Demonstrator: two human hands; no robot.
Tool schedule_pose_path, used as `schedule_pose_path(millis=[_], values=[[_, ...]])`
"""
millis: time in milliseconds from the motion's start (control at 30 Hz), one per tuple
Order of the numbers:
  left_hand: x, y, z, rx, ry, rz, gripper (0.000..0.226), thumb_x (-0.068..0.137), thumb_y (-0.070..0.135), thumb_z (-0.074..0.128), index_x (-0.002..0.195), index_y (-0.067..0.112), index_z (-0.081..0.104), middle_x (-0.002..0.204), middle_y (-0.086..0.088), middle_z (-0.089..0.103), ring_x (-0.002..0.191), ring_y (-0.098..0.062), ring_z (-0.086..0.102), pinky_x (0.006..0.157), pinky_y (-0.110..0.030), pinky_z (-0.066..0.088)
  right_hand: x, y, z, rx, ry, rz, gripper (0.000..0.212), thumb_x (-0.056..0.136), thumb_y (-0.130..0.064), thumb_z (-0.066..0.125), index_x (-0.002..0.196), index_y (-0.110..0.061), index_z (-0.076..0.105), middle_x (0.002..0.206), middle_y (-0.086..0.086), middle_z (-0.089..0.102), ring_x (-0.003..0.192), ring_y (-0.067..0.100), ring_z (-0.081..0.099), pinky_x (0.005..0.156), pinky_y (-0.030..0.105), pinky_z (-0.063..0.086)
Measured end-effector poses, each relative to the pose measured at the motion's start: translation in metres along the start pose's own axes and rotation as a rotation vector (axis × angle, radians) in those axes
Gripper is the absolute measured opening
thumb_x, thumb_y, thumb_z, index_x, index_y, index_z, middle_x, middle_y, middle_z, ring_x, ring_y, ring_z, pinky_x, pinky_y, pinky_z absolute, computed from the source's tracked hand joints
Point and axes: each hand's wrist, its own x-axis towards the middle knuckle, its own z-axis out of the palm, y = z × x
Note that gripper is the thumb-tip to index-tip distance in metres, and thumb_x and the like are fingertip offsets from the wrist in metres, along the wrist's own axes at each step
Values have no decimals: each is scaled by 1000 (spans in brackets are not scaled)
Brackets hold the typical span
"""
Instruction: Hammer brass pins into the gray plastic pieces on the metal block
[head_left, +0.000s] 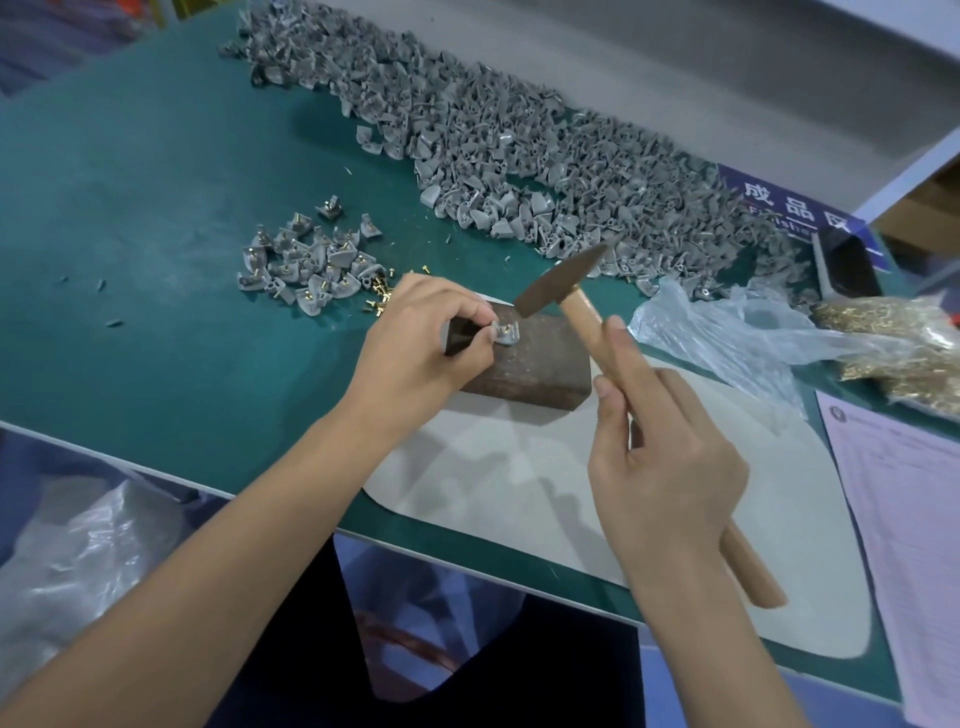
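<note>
On the green tabletop (156, 218) the left hand (415, 332) pinches a gray plastic piece (141, 332) flat on the metal block (530, 358); a brass pin (506, 326) appears to stand in it, though it is too small to be sure. The fingertips (480, 317) sit just beside the pin, so a blow landing off-centre could catch them, bend the pin or kick the piece off the block. Right of that, the hammer (561, 286) hangs head-tilted just above the piece. The right hand (670, 457) has a loose grip: thumb and curled fingers wrap the wooden handle, the forefinger lying straight along it. So light a hold could let the head twist on impact.
</note>
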Motion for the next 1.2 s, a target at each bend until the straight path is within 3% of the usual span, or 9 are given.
schedule_pose_path(millis=[100, 233, 333, 467, 567, 667, 967, 1067, 1200], values=[[0, 1, -1, 18, 21, 3, 5, 87, 13, 76, 90, 17, 75, 98, 6, 72, 102, -18, 57, 89, -25, 42, 0, 1, 2, 1, -67, -9, 46, 99, -21, 59, 143, -35, 63, 86, -6, 63, 59, 23, 55, 48, 30, 41], [-1, 3, -1, 13, -3, -4, 4, 88, 14, 76, 90, 17, 74, 99, 7, 72, 104, -19, 57, 93, -25, 42, 0, 0, 3, 2, 29, 2, 42, 102, -19, 58, 143, -28, 64, 88, -3, 66, 58, 24, 55, 45, 33, 44], [-1, 3, -1, 19, 15, 1, 5, 87, 14, 76, 90, 17, 75, 99, 7, 72, 103, -19, 57, 91, -27, 43, -1, 0, 3, -9, -63, -13, 45, 101, -26, 53, 145, -33, 61, 89, -3, 64, 59, 27, 57, 46, 32, 43], [-1, 2, -1, 16, -3, 0, 4, 88, 15, 76, 90, 18, 74, 99, 8, 72, 104, -19, 57, 94, -30, 44, 2, 2, 0, -32, 6, -15, 44, 100, -21, 59, 143, -32, 63, 89, -4, 66, 58, 23, 55, 45, 31, 43], [-1, 3, -1, 27, 10, 2, 4, 88, 15, 76, 90, 18, 75, 99, 8, 72, 104, -20, 57, 92, -29, 44, 2, 4, 1, -46, -52, -55, 45, 100, -23, 57, 143, -35, 62, 89, -5, 66, 58, 23, 55, 44, 30, 41], [-1, 4, -1, 52, -16, 19, 3, 90, 17, 74, 92, 19, 74, 101, 10, 71, 106, -20, 56, 94, -29, 43, -1, 5, 2, -77, 21, -79, 43, 102, -17, 60, 143, -26, 64, 88, -3, 67, 56, 22, 52, 43, 29, 38], [-1, 5, -3, 46, -9, 3, 2, 90, 16, 74, 92, 17, 75, 99, 6, 71, 105, -22, 57, 93, -31, 44, -3, 3, 0, -105, -50, -80, 44, 101, -23, 56, 144, -32, 62, 89, -3, 64, 57, 23, 54, 46, 26, 33], [0, 5, -3, 42, -18, -3, 2, 90, 16, 75, 91, 17, 75, 99, 7, 72, 105, -22, 57, 95, -34, 44, -4, 2, -2, -118, -4, -79, 43, 102, -20, 58, 144, -28, 62, 89, -3, 65, 57, 23, 54, 45, 26, 33], [-1, 4, -2, 26, -17, -15, 2, 89, 19, 74, 91, 20, 75, 99, 8, 71, 106, -19, 55, 88, -30, 44, 1, 3, -3, -100, -55, -80, 45, 101, -23, 56, 145, -33, 60, 92, -3, 66, 59, 24, 54, 46, 27, 35]])
